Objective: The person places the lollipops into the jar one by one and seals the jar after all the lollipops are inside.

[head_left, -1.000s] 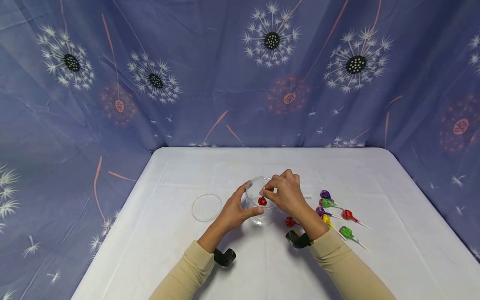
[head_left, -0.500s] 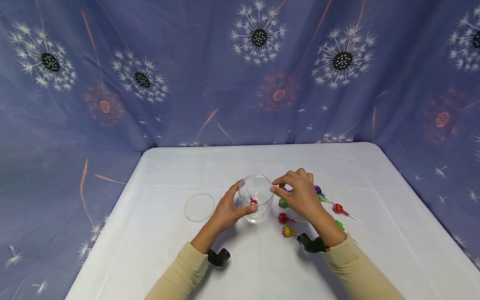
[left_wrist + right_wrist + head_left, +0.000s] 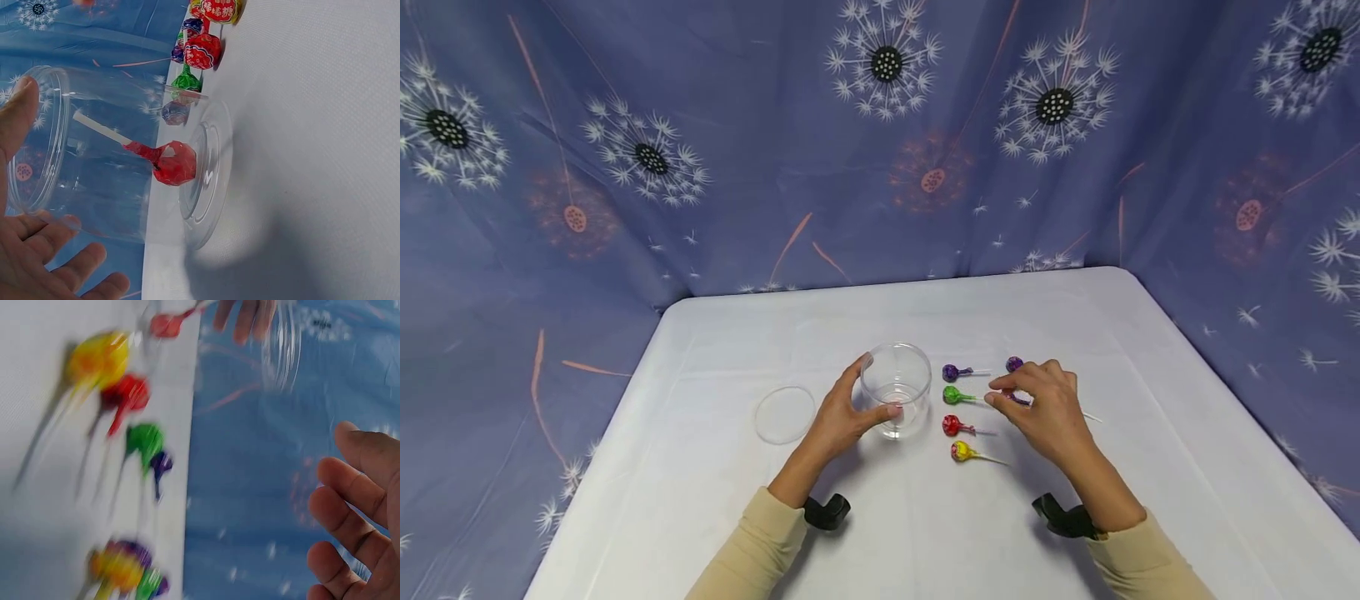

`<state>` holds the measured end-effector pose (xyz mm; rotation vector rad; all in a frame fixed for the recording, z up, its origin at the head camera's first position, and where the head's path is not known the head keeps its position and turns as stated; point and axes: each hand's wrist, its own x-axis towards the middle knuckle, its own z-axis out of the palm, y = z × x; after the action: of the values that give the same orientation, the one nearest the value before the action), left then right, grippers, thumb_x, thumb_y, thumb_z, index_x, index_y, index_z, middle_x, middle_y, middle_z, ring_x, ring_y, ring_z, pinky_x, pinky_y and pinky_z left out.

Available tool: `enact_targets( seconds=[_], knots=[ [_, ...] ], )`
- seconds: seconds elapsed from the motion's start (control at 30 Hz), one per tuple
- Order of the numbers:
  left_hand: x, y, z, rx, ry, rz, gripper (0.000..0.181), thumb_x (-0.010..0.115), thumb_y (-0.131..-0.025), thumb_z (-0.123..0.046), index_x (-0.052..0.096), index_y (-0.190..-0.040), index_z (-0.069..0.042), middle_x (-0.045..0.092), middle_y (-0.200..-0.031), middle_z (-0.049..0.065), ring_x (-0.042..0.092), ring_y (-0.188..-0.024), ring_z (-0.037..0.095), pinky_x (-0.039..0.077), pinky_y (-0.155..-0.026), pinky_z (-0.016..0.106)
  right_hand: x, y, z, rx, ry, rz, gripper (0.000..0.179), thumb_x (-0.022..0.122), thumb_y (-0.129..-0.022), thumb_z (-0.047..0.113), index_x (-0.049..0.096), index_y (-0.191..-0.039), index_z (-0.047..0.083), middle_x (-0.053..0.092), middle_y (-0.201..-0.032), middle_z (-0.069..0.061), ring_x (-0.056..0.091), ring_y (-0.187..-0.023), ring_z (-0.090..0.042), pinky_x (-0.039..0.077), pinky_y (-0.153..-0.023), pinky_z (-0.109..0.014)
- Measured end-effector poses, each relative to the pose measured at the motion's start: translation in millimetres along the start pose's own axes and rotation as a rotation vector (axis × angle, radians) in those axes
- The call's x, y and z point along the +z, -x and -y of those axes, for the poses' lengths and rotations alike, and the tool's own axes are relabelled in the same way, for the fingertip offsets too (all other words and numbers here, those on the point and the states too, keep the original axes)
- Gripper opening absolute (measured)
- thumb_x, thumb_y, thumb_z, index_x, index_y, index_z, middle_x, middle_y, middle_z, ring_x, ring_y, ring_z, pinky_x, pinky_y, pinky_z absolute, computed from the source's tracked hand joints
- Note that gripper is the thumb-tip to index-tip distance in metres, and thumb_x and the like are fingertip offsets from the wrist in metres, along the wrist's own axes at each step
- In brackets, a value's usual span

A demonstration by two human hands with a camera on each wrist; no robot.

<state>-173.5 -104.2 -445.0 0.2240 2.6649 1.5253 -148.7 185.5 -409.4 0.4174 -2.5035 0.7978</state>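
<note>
Across from the clear jar point(image 3: 897, 371) to the lollipop row point(image 3: 951, 425), my right hand point(image 3: 1043, 410) has shifted rightward.
It holds nothing, thumb and fingers loosely parted, and is nearer the sticks than my left hand point(image 3: 837, 422), which grips the jar. The row lies to my right hand's left, from purple lollipop point(image 3: 951, 372) to yellow lollipop point(image 3: 961, 451), long axes crosswise on the desk point(image 3: 925, 525): heads jarward, sticks pointing right. A dark purple lollipop point(image 3: 1018, 398) shows in my finger gap; with the right wrist view blurred, I can't tell whether I touch it. One red lollipop point(image 3: 177, 164) sits inside the jar. A yellow-red wrapper point(image 3: 222, 10) seems to read 棒棒糖; I can make out no brand.
</note>
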Motion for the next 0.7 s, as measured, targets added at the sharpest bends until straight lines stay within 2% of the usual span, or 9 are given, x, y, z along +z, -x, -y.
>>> enact_targets(
  seconds=[0.2, 0.37, 0.6, 0.7],
  knots=[
    [-1.8, 0.9, -0.4, 0.002, -0.002, -0.007, 0.097, 0.079, -0.069, -0.051, 0.029, -0.148, -0.029, 0.036, -0.151, 0.004, 0.028, -0.143, 0.026, 0.025, -0.115, 0.052, -18, 22.8, -33, 0.127, 0.053, -0.003, 0.015, 0.08, -0.073, 0.014, 0.074, -0.086, 0.01, 0.065, -0.08, -0.004, 0.04, -0.079, -0.016, 0.02, -0.071, -0.036],
    [-1.7, 1.5, -0.4, 0.004, 0.003, -0.006, 0.096, 0.079, -0.069, -0.051, 0.029, -0.147, -0.031, 0.034, -0.152, 0.003, 0.028, -0.143, 0.025, 0.025, -0.115, 0.052, -25, 39.7, -55, 0.213, 0.063, 0.018, 0.014, 0.077, -0.076, 0.014, 0.074, -0.089, 0.01, 0.065, -0.084, -0.008, 0.042, -0.083, -0.021, 0.022, -0.072, -0.038],
    [0.1, 2.9, -2.5, 0.015, 0.006, 0.005, 0.095, 0.079, -0.07, -0.048, 0.028, -0.148, -0.029, 0.032, -0.154, 0.002, 0.026, -0.144, 0.025, 0.024, -0.115, 0.052, -32, 60.1, -75, 0.28, 0.103, 0.046, 0.018, 0.077, -0.076, 0.016, 0.073, -0.092, 0.007, 0.063, -0.089, -0.014, 0.045, -0.089, -0.031, 0.023, -0.073, -0.042],
    [1.0, 3.2, -4.0, 0.016, 0.008, 0.009, 0.096, 0.08, -0.069, -0.048, 0.028, -0.148, -0.03, 0.032, -0.154, 0.002, 0.026, -0.144, 0.025, 0.024, -0.115, 0.051, -34, 68.3, -80, 0.318, 0.11, 0.081, 0.019, 0.075, -0.077, 0.017, 0.073, -0.094, 0.007, 0.064, -0.092, -0.016, 0.045, -0.091, -0.033, 0.024, -0.075, -0.045]
  ],
)
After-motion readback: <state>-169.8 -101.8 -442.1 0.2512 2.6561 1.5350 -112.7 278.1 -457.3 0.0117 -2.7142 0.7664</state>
